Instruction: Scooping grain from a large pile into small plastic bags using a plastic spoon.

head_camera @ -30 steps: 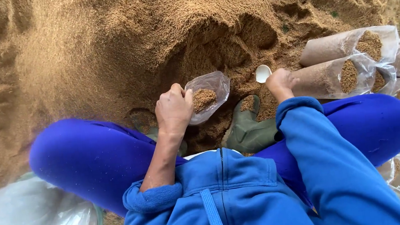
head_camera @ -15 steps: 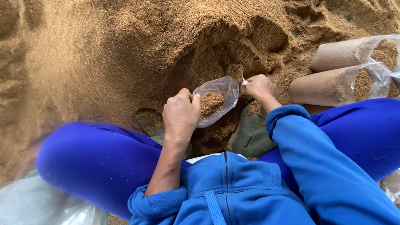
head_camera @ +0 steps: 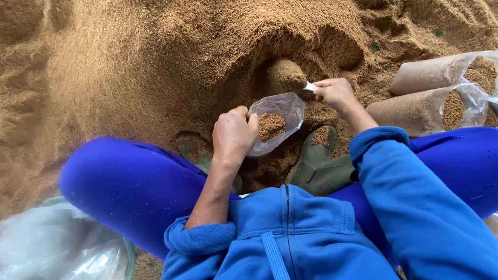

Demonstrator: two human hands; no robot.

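While our left hand (head_camera: 233, 136) grips the clear bag (head_camera: 276, 121) open, our right hand (head_camera: 334, 93) clasps, seemingly, a heaped scoop (head_camera: 288, 76) above it.

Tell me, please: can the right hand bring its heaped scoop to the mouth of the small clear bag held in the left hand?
Probably yes. The right hand holds the scoop just above the bag, whose mouth the left hand holds open. Nothing lies between them.
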